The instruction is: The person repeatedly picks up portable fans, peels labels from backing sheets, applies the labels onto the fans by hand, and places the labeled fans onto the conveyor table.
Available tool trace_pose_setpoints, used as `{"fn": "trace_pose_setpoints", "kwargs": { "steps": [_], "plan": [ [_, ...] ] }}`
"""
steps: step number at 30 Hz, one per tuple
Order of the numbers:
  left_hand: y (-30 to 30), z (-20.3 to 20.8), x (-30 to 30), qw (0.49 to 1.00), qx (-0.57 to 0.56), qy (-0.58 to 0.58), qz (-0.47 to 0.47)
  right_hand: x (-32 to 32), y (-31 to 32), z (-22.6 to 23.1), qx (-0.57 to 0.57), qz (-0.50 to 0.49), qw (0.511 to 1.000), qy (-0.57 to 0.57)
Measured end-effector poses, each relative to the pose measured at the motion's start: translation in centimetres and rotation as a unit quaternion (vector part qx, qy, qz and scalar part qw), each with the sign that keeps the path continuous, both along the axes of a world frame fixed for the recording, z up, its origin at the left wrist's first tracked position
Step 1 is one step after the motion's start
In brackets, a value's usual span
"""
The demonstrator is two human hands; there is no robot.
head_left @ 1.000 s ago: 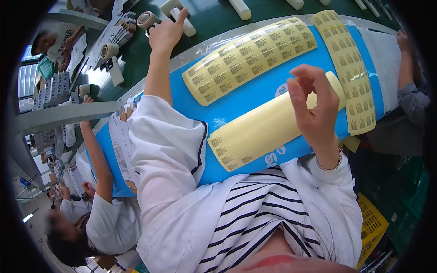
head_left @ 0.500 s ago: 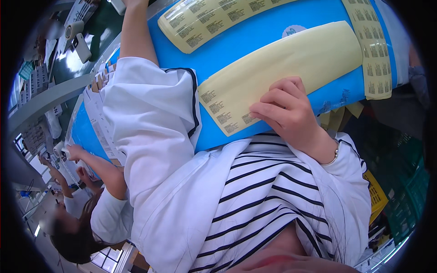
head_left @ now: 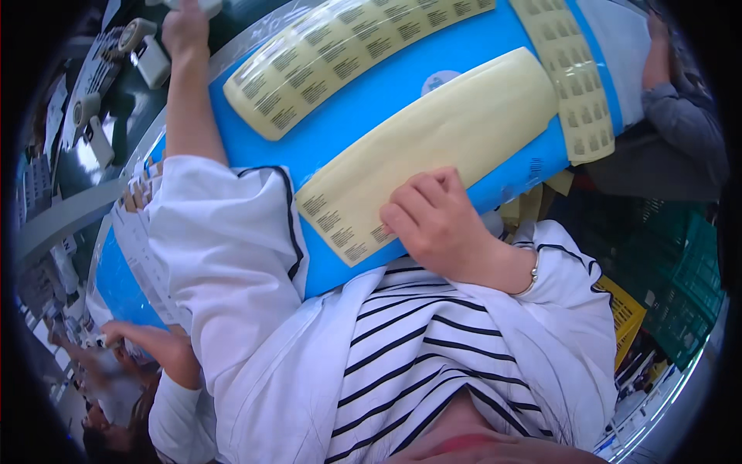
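My right hand [head_left: 433,226] rests over the near edge of a cream label sheet [head_left: 444,143], fingers curled in and pressed together. What lies between its fingertips is hidden. The sheet is mostly bare backing, with several printed labels left along its left end. My left arm stretches to the upper left, where my left hand [head_left: 185,31] closes around a white plastic thing [head_left: 207,8], partly cut off by the top edge. Two fuller label sheets lie around the first: one sheet [head_left: 332,58] beyond it, another sheet [head_left: 576,93] to the right. All lie on a blue surface [head_left: 352,120].
White devices [head_left: 152,62] and rolls [head_left: 137,35] stand on a dark green table at upper left. Another person's arm [head_left: 158,348] works at lower left; a grey-sleeved person's arm [head_left: 684,124] is at the right. Green crates [head_left: 665,271] and a yellow crate [head_left: 621,317] stand at lower right.
The view has shifted, so the sheets appear lower and farther left. More of my left hand and the white thing in it now shows. My right hand stays at the same sheet.
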State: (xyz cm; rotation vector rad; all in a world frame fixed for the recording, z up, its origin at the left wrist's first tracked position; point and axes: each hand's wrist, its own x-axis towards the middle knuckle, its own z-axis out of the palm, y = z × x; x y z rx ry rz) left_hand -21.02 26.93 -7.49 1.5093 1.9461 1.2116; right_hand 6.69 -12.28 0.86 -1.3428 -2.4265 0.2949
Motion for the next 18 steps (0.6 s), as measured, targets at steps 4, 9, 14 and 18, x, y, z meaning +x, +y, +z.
{"fn": "trace_pose_setpoints", "kwargs": {
  "steps": [4, 9, 14, 18],
  "plan": [
    [-2.3, 1.5, 2.6, 0.997, 0.045, -0.058, -0.005, -0.1, -0.3, 0.1, 0.024, 0.011, 0.999, -0.038],
    [-3.1, 2.0, 4.5, 0.976, 0.084, -0.195, -0.056, 0.4, -0.3, 0.1, 0.010, 0.061, 0.998, -0.010],
    [-4.0, 4.1, 4.5, 0.952, 0.080, -0.283, -0.086, 0.9, 0.1, 0.7, -0.055, 0.100, 0.993, 0.027],
    [-5.9, 7.4, 6.9, 0.882, 0.074, -0.427, -0.184, 1.6, 0.8, 1.6, -0.136, 0.107, 0.984, 0.052]
  ]
}}
